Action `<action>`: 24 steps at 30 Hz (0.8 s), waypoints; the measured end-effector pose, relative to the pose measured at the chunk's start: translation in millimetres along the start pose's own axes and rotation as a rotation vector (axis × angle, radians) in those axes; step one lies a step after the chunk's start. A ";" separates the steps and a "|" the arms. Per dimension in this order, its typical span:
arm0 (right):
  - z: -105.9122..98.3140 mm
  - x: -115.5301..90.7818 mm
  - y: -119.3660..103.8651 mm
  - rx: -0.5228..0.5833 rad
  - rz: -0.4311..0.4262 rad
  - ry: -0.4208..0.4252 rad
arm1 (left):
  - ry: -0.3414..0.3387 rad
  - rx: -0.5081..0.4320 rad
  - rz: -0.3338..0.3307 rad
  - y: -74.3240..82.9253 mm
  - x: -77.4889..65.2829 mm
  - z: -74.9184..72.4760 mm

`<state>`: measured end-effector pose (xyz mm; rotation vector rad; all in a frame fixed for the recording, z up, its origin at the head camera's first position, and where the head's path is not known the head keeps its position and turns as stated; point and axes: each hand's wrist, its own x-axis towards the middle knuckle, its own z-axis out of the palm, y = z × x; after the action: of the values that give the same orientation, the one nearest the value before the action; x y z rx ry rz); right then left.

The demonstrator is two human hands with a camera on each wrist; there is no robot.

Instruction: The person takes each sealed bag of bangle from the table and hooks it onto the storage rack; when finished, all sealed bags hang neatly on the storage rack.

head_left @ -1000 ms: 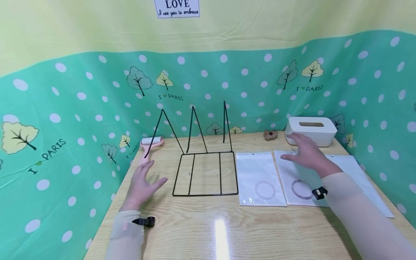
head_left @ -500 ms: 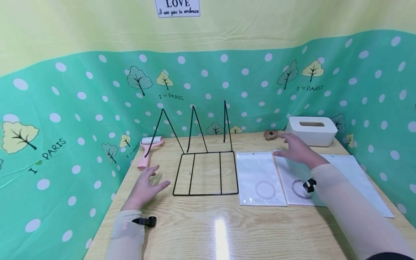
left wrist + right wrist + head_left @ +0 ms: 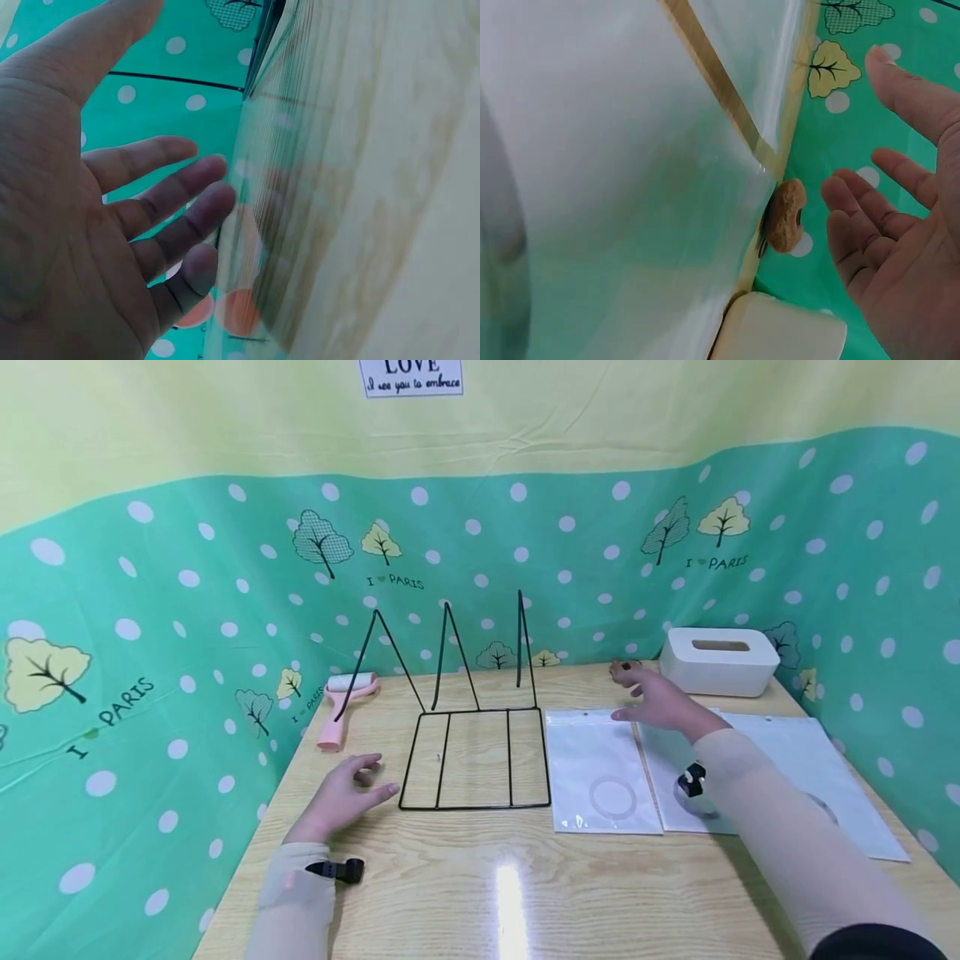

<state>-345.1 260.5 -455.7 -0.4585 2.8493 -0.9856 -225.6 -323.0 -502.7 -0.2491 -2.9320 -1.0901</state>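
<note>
R hand (image 3: 663, 697) out over far end of white bags (image 3: 588, 752), close to brown trinket (image 3: 621, 672); fingers loosely bent, nothing gripped, slight gap to trinket in R wrist view. Trinket at back of table (image 3: 420, 893), near cloth (image 3: 480, 539), just L of tissue box (image 3: 720, 681). Main risk: nudging instead of pinching, prob. from closing fingers short or at an angle; could shove trinket back into cloth, w/ less room for fingertips behind. Poss. bump to tissue box too, from too wide a sweep to R. Sleeve (image 3: 787, 827) and wrist strap (image 3: 693, 779) over bags, so maybe a drag on slick plastic if lowered, w/ bags sliding or overlapping. L hand (image 3: 341, 797) just beside front L corner of wire rack (image 3: 474, 808); fingers half curled, holding nothing; contact w/ rack unclear. Thin wire, prob. light: could skid R into nearest bag from a stray thumb push, or tilt if lifted by one corner. Pink roller (image 3: 332, 727) beyond L hand, behind fingertips; poss. knock from careless backward reach. Both hands free, so nothing to drop for now.
</note>
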 end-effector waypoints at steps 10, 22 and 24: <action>15.9 18.4 0.6 -0.037 0.070 -0.069 | -0.043 -0.003 0.012 2.1 1.3 3.8; 24.9 26.6 7.2 -0.096 0.134 -0.107 | -0.097 -0.019 0.014 1.8 0.4 8.3; 26.8 27.3 8.5 -0.104 0.137 -0.104 | -0.114 -0.023 0.011 2.8 0.0 8.4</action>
<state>-368.2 242.6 -481.7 -0.3080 2.8045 -0.7696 -224.7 -315.5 -507.2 -0.3375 -3.0143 -1.1458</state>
